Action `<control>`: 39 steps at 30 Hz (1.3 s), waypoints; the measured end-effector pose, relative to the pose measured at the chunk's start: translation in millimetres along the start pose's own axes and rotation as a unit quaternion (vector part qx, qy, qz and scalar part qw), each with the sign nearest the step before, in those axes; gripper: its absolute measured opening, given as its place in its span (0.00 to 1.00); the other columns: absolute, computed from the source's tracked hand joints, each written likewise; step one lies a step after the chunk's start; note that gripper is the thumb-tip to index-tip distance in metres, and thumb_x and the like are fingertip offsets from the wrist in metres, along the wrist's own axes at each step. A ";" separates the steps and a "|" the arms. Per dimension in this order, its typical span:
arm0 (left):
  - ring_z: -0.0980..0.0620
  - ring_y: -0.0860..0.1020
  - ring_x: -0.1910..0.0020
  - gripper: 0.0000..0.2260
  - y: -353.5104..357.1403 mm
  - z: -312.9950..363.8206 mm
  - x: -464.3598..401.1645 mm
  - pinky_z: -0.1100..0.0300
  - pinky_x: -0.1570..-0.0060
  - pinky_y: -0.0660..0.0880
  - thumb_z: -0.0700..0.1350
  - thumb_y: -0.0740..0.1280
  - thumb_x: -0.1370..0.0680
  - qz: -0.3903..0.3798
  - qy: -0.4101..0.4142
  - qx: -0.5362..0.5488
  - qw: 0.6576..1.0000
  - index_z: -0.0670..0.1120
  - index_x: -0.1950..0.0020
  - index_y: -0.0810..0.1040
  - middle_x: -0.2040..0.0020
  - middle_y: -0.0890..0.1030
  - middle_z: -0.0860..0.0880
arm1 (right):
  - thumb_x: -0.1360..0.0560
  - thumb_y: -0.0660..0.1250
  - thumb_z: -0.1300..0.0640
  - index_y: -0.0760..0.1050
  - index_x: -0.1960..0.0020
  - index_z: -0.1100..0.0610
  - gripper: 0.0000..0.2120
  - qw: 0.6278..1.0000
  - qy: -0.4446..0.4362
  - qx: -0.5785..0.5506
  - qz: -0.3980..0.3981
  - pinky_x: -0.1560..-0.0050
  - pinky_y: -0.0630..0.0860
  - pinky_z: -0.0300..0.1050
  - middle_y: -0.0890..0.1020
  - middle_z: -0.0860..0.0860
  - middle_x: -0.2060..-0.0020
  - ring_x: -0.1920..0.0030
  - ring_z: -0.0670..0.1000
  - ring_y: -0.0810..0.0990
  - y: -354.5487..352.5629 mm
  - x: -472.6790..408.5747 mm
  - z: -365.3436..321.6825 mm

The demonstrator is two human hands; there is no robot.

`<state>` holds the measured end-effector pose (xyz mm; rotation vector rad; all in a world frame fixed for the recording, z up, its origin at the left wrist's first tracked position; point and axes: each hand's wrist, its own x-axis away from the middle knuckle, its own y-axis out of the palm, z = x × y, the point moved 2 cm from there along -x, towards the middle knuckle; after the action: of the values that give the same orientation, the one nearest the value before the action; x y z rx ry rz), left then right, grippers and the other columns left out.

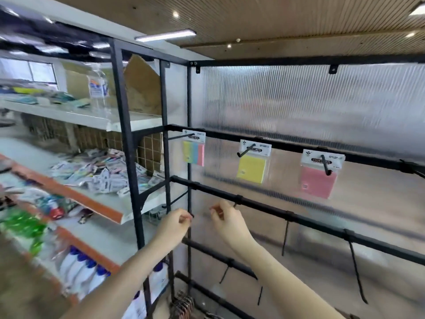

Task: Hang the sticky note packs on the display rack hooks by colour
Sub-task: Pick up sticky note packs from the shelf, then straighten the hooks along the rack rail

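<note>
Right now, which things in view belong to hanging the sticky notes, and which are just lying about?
For the job:
multicolour pack
yellow pack
pink pack
top rail
second rail
left hand, right hand, both holding nothing that I can see

Lying about:
pile of packets
cardboard box
white bottles
</note>
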<state>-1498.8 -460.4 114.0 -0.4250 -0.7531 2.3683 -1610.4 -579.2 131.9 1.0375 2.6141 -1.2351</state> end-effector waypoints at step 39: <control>0.50 0.79 0.58 0.11 -309.2 -337.0 -117.3 0.54 0.55 0.78 0.39 0.55 0.23 0.069 -0.132 -0.156 0.976 0.50 0.51 0.75 0.54 0.79 0.50 | 0.23 0.55 0.54 0.74 0.48 0.57 0.12 0.969 -0.091 0.102 -0.207 0.53 0.78 0.53 0.79 0.55 0.52 0.54 0.57 0.78 412.9 -179.9 -227.4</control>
<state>-1113.5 -195.1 49.9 -0.2999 -1.2663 2.4716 -1175.0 -331.3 72.3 0.3706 2.6804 -1.6202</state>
